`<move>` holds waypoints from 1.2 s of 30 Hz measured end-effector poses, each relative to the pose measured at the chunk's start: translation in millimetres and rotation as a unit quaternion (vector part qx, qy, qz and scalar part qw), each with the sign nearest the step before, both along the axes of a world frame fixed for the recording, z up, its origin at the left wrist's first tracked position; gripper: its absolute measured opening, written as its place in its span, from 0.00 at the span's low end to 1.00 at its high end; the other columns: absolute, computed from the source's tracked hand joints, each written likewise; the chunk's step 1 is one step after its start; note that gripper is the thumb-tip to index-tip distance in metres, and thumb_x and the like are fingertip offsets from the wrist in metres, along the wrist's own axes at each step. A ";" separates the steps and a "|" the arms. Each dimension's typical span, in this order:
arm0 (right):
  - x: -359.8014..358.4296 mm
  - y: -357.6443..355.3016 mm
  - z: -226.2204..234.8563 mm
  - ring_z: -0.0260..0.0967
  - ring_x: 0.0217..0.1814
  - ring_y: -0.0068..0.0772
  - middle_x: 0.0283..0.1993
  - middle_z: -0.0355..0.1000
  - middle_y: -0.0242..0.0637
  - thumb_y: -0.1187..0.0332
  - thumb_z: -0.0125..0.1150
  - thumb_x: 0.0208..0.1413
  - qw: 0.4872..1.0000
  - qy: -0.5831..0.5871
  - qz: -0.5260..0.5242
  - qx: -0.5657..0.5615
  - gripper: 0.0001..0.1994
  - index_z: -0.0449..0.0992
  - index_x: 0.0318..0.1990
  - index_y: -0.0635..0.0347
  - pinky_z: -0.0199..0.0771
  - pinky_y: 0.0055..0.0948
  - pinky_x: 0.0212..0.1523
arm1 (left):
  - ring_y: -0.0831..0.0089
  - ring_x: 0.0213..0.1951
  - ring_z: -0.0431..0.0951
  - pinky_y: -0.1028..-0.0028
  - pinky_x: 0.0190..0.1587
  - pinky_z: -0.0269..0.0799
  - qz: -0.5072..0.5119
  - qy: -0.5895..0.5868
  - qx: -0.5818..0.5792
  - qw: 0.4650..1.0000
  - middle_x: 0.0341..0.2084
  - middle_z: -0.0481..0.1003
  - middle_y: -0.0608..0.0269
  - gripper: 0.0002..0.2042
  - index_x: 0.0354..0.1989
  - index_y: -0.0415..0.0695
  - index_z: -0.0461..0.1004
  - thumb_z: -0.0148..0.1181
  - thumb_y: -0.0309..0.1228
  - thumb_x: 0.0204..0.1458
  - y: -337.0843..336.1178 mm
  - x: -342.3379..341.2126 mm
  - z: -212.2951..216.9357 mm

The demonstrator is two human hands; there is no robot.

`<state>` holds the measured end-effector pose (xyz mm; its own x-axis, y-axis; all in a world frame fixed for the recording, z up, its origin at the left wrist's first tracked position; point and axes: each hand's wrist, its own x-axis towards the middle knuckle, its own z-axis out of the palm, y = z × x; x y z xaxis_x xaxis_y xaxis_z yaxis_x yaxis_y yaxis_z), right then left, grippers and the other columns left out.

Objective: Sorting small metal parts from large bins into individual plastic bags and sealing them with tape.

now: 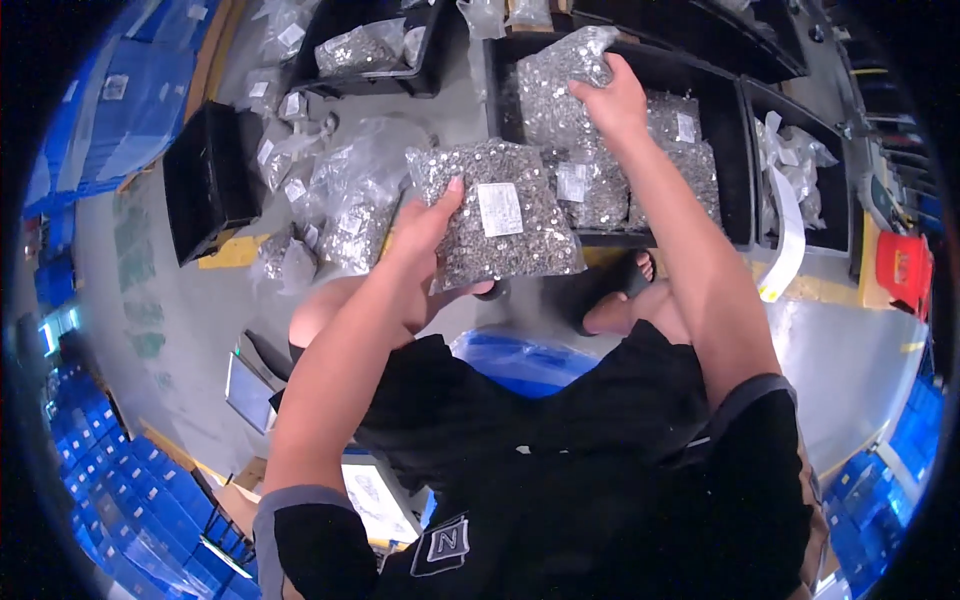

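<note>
My left hand (pixel 423 232) grips a clear plastic bag of small metal parts (pixel 530 230) by its left side, thumb on top; a white label lies on its face. The bag is held up in front of the near edge of a black crate (pixel 735 170). Over that crate, my right hand (pixel 618 98) is closed on the upper right of a second bag of metal parts (pixel 555 90), which stands tilted at the crate's left end. More labelled bags (pixel 685 170) of the same kind lie inside the crate. The undersides of both held bags are hidden.
Left on the floor lie several clear bags (pixel 350 215) beside a tilted black bin (pixel 208 185). Another black crate (pixel 425 75) with bags stands at the back. At right are a smaller black crate (pixel 848 205) and a red bin (pixel 903 270). A blue plastic-covered thing (pixel 520 362) sits below me.
</note>
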<state>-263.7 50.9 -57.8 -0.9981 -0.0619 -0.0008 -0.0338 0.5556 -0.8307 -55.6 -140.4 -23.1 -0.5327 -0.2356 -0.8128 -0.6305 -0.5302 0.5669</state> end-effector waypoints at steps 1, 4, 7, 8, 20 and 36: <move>9.0 2.8 17.7 0.73 0.49 0.34 0.48 0.76 0.41 0.67 0.71 0.43 0.999 0.035 0.009 0.033 0.27 0.72 0.53 0.64 0.70 0.30 0.52 | 0.59 0.39 0.79 0.56 0.39 0.77 -0.010 0.019 0.005 1.000 0.41 0.76 0.51 0.23 0.52 0.35 0.67 0.60 0.41 0.58 -2.6 1.4 -10.6; 23.1 26.3 63.5 0.74 0.48 0.31 0.46 0.76 0.40 0.68 0.71 0.44 0.991 0.092 0.064 0.076 0.25 0.73 0.52 0.64 0.71 0.29 0.50 | 0.61 0.38 0.78 0.57 0.39 0.75 -0.027 0.042 0.005 0.999 0.41 0.77 0.53 0.21 0.51 0.37 0.70 0.59 0.42 0.58 -1.3 2.4 -17.1; 40.9 43.9 102.6 0.74 0.45 0.27 0.45 0.77 0.39 0.70 0.70 0.44 0.994 0.072 0.079 -0.003 0.24 0.74 0.51 0.64 0.72 0.27 0.47 | 0.63 0.37 0.78 0.59 0.38 0.74 -0.036 0.049 0.009 0.998 0.38 0.78 0.53 0.21 0.48 0.37 0.72 0.59 0.43 0.58 1.2 1.6 -10.5; 57.0 36.3 131.7 0.74 0.43 0.26 0.45 0.76 0.39 0.73 0.69 0.46 0.996 0.055 0.073 -0.003 0.23 0.73 0.52 0.65 0.74 0.26 0.45 | 0.64 0.36 0.78 0.59 0.37 0.74 -0.040 0.051 0.017 0.998 0.37 0.78 0.54 0.21 0.47 0.37 0.73 0.59 0.43 0.57 -2.3 4.3 -7.6; 136.6 40.7 57.1 0.68 0.56 0.35 0.55 0.69 0.42 0.78 0.65 0.51 0.855 -0.327 0.037 -0.401 0.35 0.55 0.66 0.61 0.71 0.36 0.56 | 0.67 0.46 0.77 0.54 0.41 0.77 -0.075 -0.045 0.124 0.988 0.50 0.75 0.67 0.32 0.60 0.54 0.66 0.31 0.62 0.60 12.0 12.7 54.3; 112.4 30.3 49.5 0.70 0.52 0.36 0.51 0.71 0.43 0.77 0.63 0.48 0.886 -0.339 0.029 -0.315 0.30 0.61 0.61 0.66 0.70 0.34 0.53 | 0.58 0.56 0.72 0.56 0.59 0.68 0.010 0.037 0.157 0.987 0.57 0.69 0.52 0.36 0.64 0.42 0.60 0.23 0.60 0.63 5.1 -8.3 -20.8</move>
